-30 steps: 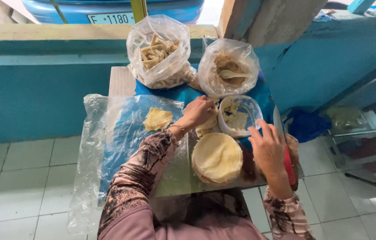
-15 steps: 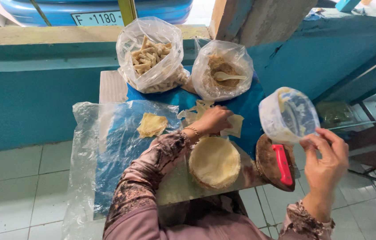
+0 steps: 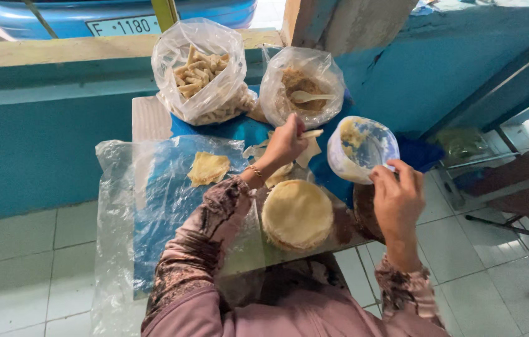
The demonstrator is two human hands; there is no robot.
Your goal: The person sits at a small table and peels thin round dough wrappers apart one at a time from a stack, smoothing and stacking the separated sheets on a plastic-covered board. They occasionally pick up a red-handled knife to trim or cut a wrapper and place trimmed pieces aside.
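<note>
The right hand (image 3: 397,193) lifts a small clear plastic tub (image 3: 362,148) just right of the stack of round wrappers (image 3: 297,214), fingers wrapped around its near wall. It looks light, thin and smeared inside, so probably slippery. The left hand (image 3: 284,142), beyond the stack, pinches a pale flat stick (image 3: 312,133).

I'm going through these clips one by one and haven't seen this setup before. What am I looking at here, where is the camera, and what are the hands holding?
No machine: a person's two bare hands, filmed from a head-worn camera looking down. The right hand holds a tilted clear plastic tub smeared with yellowish paste. The left hand has its grip on a pale stick-like utensil. On the small table lie a stack of round wrappers, one folded piece on plastic sheeting, and two clear bags: fried rolls and filling with a spoon.
</note>
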